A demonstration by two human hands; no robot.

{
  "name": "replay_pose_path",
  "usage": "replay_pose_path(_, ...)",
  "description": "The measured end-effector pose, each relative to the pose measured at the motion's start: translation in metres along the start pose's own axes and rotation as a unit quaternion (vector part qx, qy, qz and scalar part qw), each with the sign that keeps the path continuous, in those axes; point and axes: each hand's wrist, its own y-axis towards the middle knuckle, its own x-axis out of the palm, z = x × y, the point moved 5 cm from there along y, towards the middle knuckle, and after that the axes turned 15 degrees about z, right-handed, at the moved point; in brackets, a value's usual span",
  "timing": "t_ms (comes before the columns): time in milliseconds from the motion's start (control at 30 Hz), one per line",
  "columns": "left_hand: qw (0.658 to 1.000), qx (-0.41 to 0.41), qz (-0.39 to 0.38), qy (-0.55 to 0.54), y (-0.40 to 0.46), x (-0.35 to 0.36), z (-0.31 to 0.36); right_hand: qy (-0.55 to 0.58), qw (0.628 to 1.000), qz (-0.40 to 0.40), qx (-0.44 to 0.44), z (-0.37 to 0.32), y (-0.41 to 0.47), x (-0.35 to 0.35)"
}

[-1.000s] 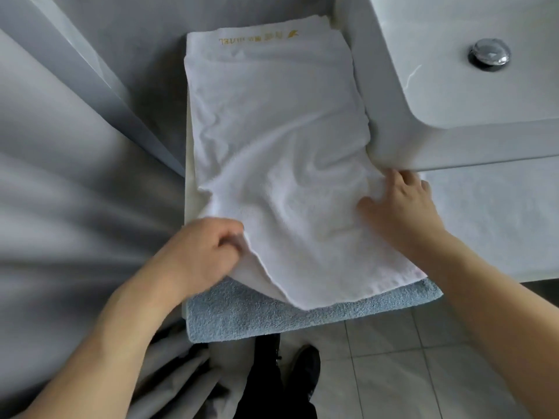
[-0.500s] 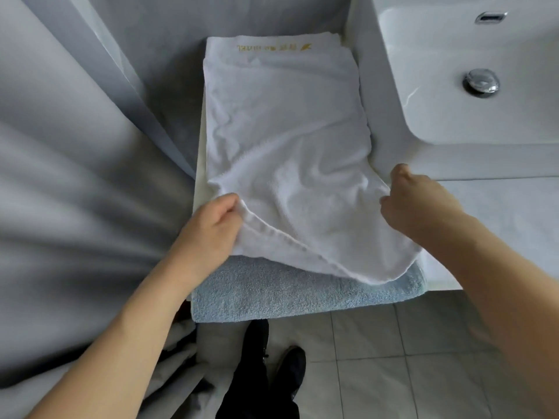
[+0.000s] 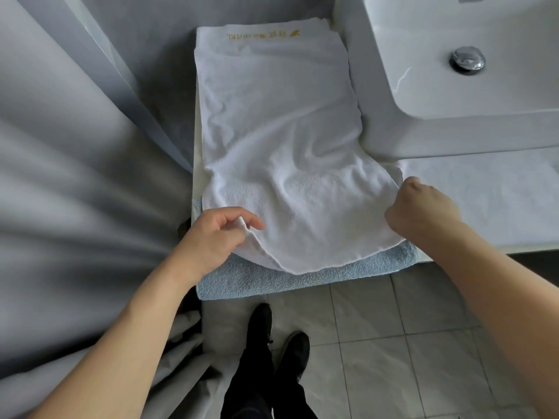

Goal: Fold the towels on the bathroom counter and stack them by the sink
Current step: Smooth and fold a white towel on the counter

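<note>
Fingers of the left hand (image 3: 216,237) are curled, thumb and forefinger pinching the near left corner of the white towel (image 3: 281,140). The right hand (image 3: 420,211) is closed at the near right corner; its fingertips are turned away from the camera, so the grip on the cloth appears likely but cannot be confirmed. The white towel lies on the counter (image 3: 484,195) left of the sink (image 3: 453,71), its long axis running from the near edge to the back wall, the gold lettering at the far end. Beneath it lies a blue towel (image 3: 302,279), whose near edge overhangs the counter's front edge. Both hands stand at the near short end, one at each corner, level with one another; the rest of the towel stretches away from the fingers toward the wall. Judgement: the step in hand is a fold across the long axis, carrying the near edge away toward the lettered end. The left corner is raised slightly and creased, so the fold may land uneven unless the edge is drawn taut first.
</note>
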Motion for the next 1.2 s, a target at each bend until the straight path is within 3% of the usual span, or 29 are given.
replay_pose_path(100,0.998,-0.009,0.064,0.009,0.000,-0.004,0.005,0.030,0.999,0.027,-0.025,-0.007,-0.001,-0.012)
replay_pose_path(200,0.992,-0.036,0.117,-0.017,0.003,-0.019,0.015,0.085,0.996,-0.014,0.000,-0.008,-0.003,-0.023)
replay_pose_path(267,0.993,-0.027,0.111,-0.018,0.003,-0.029,0.024,0.081,0.995,-0.049,0.011,-0.006,-0.004,-0.028)
replay_pose_path(367,0.997,-0.040,0.057,0.029,0.006,-0.033,0.029,0.063,0.989,-0.122,0.048,0.002,-0.008,-0.030)
replay_pose_path(433,0.986,-0.081,-0.014,0.142,0.007,-0.026,0.020,0.046,0.975,-0.202,0.085,0.009,-0.016,-0.024)
replay_pose_path(533,0.897,-0.162,-0.175,0.373,0.002,-0.011,-0.007,0.030,0.940,-0.308,0.142,0.015,-0.030,-0.015)
replay_pose_path(600,0.857,-0.188,-0.228,0.422,-0.004,-0.007,-0.014,-0.025,0.940,-0.326,0.099,0.010,-0.037,-0.016)
replay_pose_path(633,0.858,-0.180,-0.225,0.425,-0.002,-0.007,-0.013,-0.083,0.950,-0.297,0.048,0.006,-0.033,-0.019)
replay_pose_path(700,0.897,-0.103,-0.139,0.406,0.015,-0.011,0.000,-0.202,0.960,-0.185,-0.061,-0.010,-0.017,-0.028)
replay_pose_path(767,0.921,0.000,-0.010,0.388,0.039,-0.014,0.021,-0.165,0.976,-0.085,-0.111,-0.035,0.000,-0.035)
replay_pose_path(833,0.925,0.070,0.051,0.370,0.070,-0.005,0.031,-0.059,0.987,-0.013,-0.152,-0.066,0.020,-0.032)
replay_pose_path(967,0.906,0.114,0.066,0.402,0.146,0.018,0.029,0.049,0.973,0.005,-0.226,-0.127,0.073,0.004)
replay_pose_path(1100,0.889,0.049,0.065,0.450,0.201,0.025,-0.007,0.078,0.966,0.015,-0.245,-0.157,0.137,0.047)
replay_pose_path(1200,0.869,0.083,0.103,0.476,0.204,0.030,-0.027,0.082,0.967,0.044,-0.237,-0.167,0.181,0.071)
